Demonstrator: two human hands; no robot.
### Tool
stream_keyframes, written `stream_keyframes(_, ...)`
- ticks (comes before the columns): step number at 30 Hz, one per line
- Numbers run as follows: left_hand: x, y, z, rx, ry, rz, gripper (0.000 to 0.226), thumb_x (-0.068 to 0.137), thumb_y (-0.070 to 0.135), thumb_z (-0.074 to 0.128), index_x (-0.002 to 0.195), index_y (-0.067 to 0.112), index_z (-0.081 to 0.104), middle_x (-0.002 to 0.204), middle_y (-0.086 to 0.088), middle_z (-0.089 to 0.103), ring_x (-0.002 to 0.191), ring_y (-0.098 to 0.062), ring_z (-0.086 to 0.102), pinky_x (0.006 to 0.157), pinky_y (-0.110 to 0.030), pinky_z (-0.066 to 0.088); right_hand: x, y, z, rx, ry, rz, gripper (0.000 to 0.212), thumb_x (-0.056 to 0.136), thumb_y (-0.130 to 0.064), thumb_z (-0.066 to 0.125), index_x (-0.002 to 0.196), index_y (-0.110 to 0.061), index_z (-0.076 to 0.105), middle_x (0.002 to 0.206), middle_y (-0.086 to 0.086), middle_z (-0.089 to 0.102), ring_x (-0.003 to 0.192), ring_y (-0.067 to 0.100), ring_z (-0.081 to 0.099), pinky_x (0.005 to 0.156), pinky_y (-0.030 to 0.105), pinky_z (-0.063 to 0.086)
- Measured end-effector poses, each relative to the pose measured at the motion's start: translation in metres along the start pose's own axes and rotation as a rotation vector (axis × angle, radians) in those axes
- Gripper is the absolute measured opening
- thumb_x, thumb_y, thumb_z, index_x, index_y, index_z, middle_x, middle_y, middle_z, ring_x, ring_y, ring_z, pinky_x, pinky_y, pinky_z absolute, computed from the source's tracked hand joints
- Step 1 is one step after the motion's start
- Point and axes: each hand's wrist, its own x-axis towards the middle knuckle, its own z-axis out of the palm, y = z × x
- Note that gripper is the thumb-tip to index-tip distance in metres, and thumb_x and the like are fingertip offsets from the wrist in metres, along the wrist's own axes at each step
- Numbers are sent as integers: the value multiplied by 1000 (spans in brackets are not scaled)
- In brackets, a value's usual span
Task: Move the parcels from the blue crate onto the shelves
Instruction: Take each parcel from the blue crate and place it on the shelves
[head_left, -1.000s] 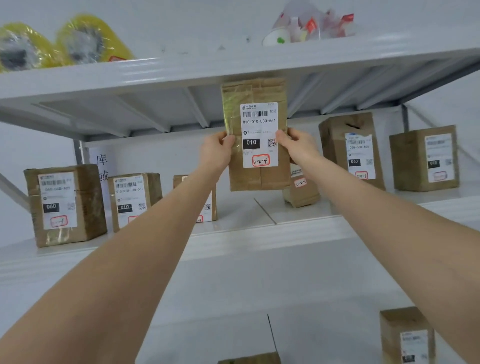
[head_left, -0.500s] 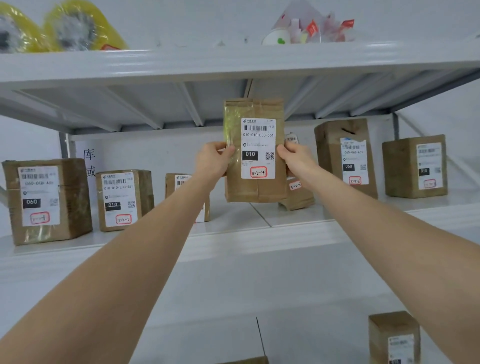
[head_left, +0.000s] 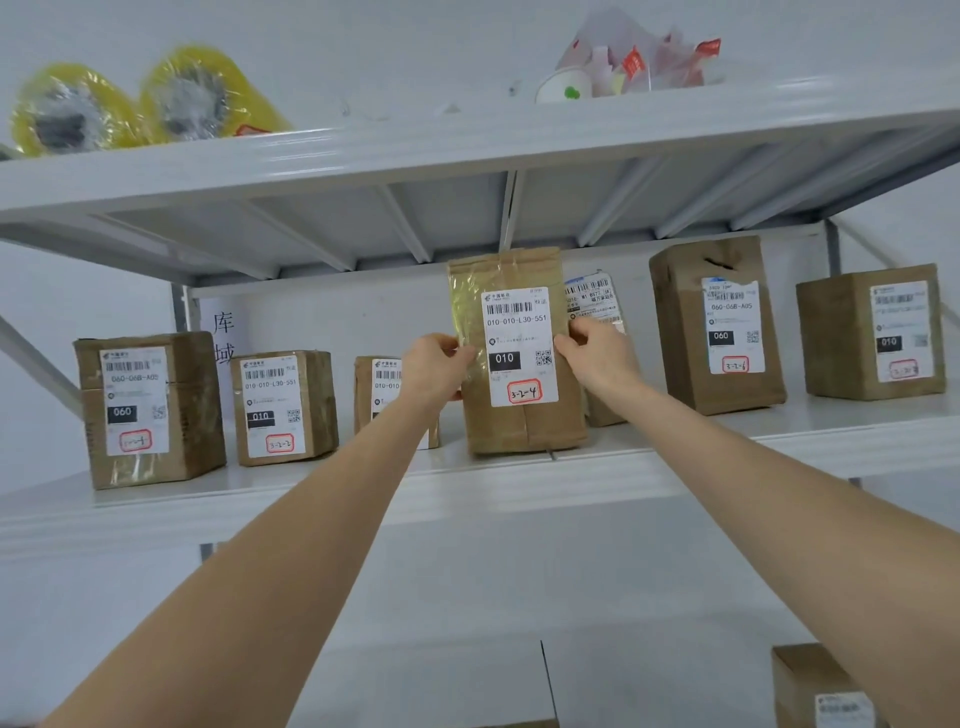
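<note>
A tall brown parcel (head_left: 524, 415) with a white label marked 010 and a red-ringed 3-2-4 stands upright on the middle shelf (head_left: 519, 483), near its front edge. My left hand (head_left: 434, 364) grips its left edge and my right hand (head_left: 597, 351) grips its right edge, thumbs on the front face. Both arms reach up from below. The blue crate is out of view.
Other brown labelled parcels line the same shelf: two at the left (head_left: 148, 410) (head_left: 283, 408), one behind my left wrist (head_left: 382, 387), one behind my right hand (head_left: 592, 296), two at the right (head_left: 719, 325) (head_left: 870, 332). Yellow tape rolls (head_left: 145, 101) and a plastic bag (head_left: 639, 62) sit on the top shelf. A parcel (head_left: 815, 686) stands on the lower shelf.
The parcel has come down from in front of the top shelf's edge and now stands on the middle shelf. Both hands went down with it and still hold its sides.
</note>
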Motion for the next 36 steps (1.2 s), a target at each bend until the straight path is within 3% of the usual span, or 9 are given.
stream_keyframes(5,-2,2,0,145,-1,25,53,91,18,60,138,9,37,113,-7,58,88,-21,59,84,-41,55,-6,2,3,-9,39,-9,36,93,-29,55,127,-16,54,118,3,65,101,22,62,86,38,52)
stream_keyframes(8,0,9,0,328,28,97,72,88,27,63,146,9,23,135,-11,46,113,-27,53,92,-39,48,-10,0,2,-28,40,-5,42,92,-29,58,131,-18,47,119,2,65,102,22,62,86,43,53)
stream_keyframes(13,16,41,-1,598,200,447,76,86,25,64,147,10,22,146,-10,31,135,-26,31,107,-35,33,-12,1,1,-25,27,-1,43,91,-30,60,131,-21,46,116,1,64,98,20,62,84,44,54)
stream_keyframes(18,31,64,12,847,91,635,72,91,21,56,149,8,16,152,-11,27,142,-27,21,116,-37,21,-17,5,1,-80,31,-41,45,91,-30,60,133,-20,44,122,1,60,104,19,59,87,41,53)
stream_keyframes(22,37,67,18,962,73,621,66,92,29,56,147,10,26,144,-10,38,134,-30,33,111,-38,27,-29,8,-3,-416,57,-250,72,88,-27,65,148,-17,27,152,2,27,139,22,28,107,37,36)
stream_keyframes(25,40,67,18,929,69,616,62,90,29,61,142,11,35,139,-9,39,128,-29,37,103,-38,36,-34,8,2,-619,-43,-444,78,92,-25,61,153,-12,13,161,3,6,148,20,2,118,33,14)
stream_keyframes(27,40,66,18,924,85,622,60,89,29,63,140,12,38,137,-7,39,126,-27,38,98,-37,40,-34,10,10,-661,-91,-520,75,93,-18,60,152,-8,14,161,6,5,148,22,2,118,35,14)
stream_keyframes(33,43,62,19,947,92,628,61,90,24,62,143,13,35,138,-6,39,125,-26,37,98,-35,40,-33,8,19,-645,-156,-497,71,96,-11,54,153,-10,11,161,2,-4,148,16,0,114,36,30)
stream_keyframes(36,47,61,19,951,89,641,60,91,22,61,144,14,34,138,-6,40,125,-26,39,98,-35,40,-31,7,21,-553,-181,-471,64,98,-11,46,153,-10,12,161,3,-4,148,20,0,119,38,19)
